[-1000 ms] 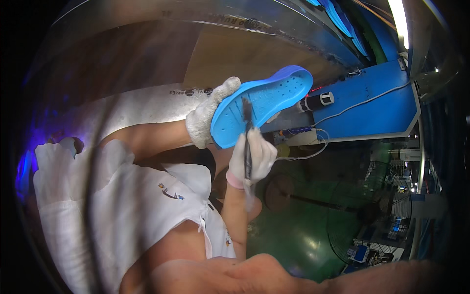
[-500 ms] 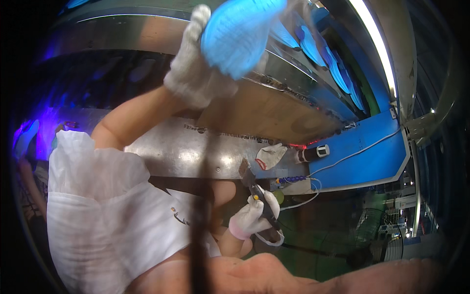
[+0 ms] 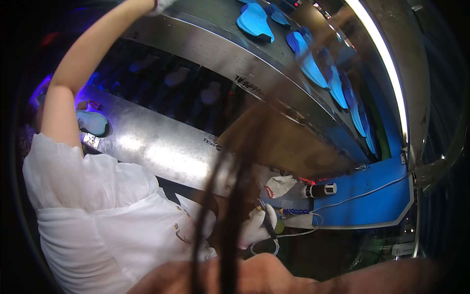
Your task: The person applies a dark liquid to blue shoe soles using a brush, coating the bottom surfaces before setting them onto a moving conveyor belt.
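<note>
My left arm stretches up to the top edge. Only a bit of my gloved left hand (image 3: 164,5) shows there, beside the upper conveyor, its fingers out of frame. Low in the middle, my gloved right hand (image 3: 252,228) is closed round the dark handle of a brush (image 3: 269,223) with a yellow button and a thin tube; dark blurred strands partly cover hand and brush. Several bright blue shoe soles (image 3: 255,20) lie on the upper conveyor (image 3: 205,22). A paler blue sole (image 3: 93,122) rests on the metal bench (image 3: 166,147) at the left.
A loose white glove (image 3: 280,186) with a red cuff and a black-and-white cylinder (image 3: 320,190) lie on the bench's right part. Beyond them is a blue panel (image 3: 362,191) crossed by a white cable. A brown board (image 3: 289,142) slants under the conveyor; dim soles show in the dark lower level.
My left hand, which held a blue sole up near the top middle, has moved up and left, mostly out of view. The brush in my right hand has shifted slightly lower.
</note>
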Demonstrator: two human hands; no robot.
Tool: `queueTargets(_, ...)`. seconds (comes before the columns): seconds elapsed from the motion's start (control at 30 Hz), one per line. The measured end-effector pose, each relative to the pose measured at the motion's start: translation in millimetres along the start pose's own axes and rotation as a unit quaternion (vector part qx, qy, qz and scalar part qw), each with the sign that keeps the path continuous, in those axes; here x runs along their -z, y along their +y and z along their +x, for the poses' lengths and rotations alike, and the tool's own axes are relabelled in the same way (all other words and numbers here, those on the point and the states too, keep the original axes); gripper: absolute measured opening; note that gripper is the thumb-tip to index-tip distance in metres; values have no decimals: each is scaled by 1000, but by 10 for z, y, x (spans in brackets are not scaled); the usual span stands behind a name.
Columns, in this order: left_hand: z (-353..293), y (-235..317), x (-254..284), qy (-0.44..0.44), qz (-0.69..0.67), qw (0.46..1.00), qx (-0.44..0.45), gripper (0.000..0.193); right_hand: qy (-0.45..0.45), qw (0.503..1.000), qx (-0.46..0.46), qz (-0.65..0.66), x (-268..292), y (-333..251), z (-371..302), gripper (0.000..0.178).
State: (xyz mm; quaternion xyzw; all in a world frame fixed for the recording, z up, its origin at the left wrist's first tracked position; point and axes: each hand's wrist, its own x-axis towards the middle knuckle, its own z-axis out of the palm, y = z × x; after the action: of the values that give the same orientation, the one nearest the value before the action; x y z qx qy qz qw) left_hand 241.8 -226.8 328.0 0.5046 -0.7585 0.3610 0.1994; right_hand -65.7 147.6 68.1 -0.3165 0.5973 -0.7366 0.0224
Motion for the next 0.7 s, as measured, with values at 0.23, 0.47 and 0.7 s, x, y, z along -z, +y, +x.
queueTargets(0.23,-23,-625,-333,-95,-229,959,138,41,-12,999,47,9,-154,-14,-52,28)
queueTargets(0.47,-548,488,-334,190,-579,776,162,27,74,990,-104,67,-98,12,13,24)
queueTargets(0.7,-2224,2171,-644,84,-693,703,-136,7,213,960,-173,58,141,341,118,21)
